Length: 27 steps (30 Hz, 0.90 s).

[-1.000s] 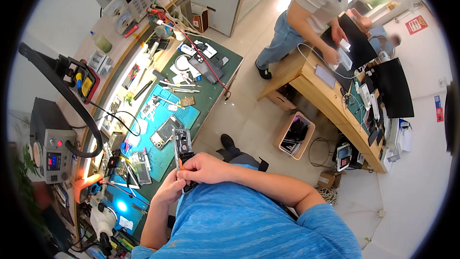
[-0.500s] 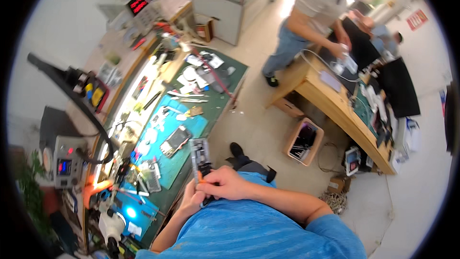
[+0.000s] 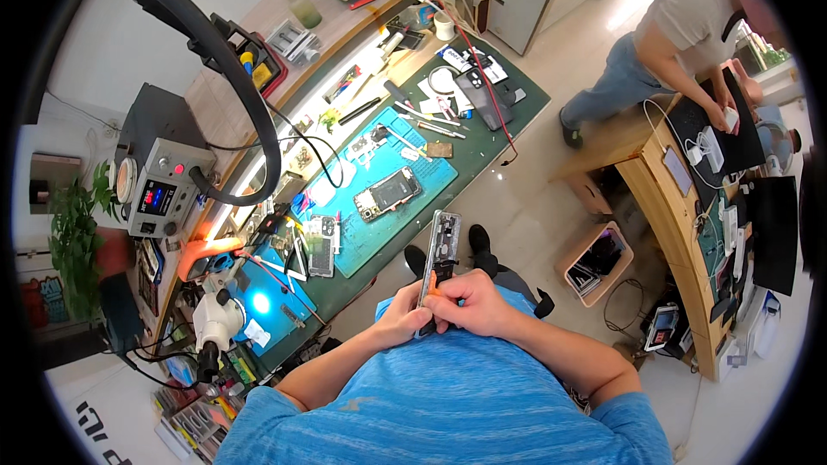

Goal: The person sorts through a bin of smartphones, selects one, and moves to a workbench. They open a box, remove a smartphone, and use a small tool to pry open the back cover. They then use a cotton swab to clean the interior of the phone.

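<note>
An opened smartphone (image 3: 444, 237), its metal frame and inner parts bared, is held upright and slightly tilted in front of my belly. My left hand (image 3: 403, 317) is closed around its lower left edge. The fingers of my right hand (image 3: 476, 306) are pinched at the phone's lower right side, at a small orange piece (image 3: 432, 282) whose kind I cannot make out. Fingers hide the phone's lower part. On the blue work mat (image 3: 345, 251) of the bench to the left lies another opened phone (image 3: 387, 193), with a metal phone frame (image 3: 321, 245) near it.
The bench holds tweezers (image 3: 440, 128), a dark phone back (image 3: 485, 99), a microscope (image 3: 215, 319), a hot-air station (image 3: 160, 187) and a curved black arm (image 3: 226, 60). To the right are a bin (image 3: 594, 263), a wooden desk (image 3: 663, 232) and a co-worker (image 3: 680, 34) standing at it.
The whole view has swung, so bench, desk and my hands sit further right in the picture. Both hands keep hold of the phone, which now looks more upright.
</note>
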Each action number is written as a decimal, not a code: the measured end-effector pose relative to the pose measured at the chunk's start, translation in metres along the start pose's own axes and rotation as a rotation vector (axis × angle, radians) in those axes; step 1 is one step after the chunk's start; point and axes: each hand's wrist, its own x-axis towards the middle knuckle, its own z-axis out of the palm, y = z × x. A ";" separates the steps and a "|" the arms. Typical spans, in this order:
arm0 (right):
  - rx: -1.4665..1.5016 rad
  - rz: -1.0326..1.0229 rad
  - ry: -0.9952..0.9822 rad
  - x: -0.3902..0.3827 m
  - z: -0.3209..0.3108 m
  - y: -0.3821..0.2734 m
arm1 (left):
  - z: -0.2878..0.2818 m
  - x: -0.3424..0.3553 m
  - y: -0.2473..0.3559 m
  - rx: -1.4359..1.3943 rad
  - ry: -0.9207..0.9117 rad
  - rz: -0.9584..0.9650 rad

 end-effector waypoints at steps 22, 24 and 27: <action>-0.323 -0.274 0.298 0.015 -0.013 -0.014 | 0.002 0.017 0.022 0.268 0.253 0.227; -0.358 -0.251 0.319 0.013 -0.010 -0.017 | 0.000 0.018 0.016 0.283 0.284 0.232; -0.456 -0.333 0.337 0.015 -0.010 -0.020 | 0.000 0.019 0.016 0.214 0.290 0.254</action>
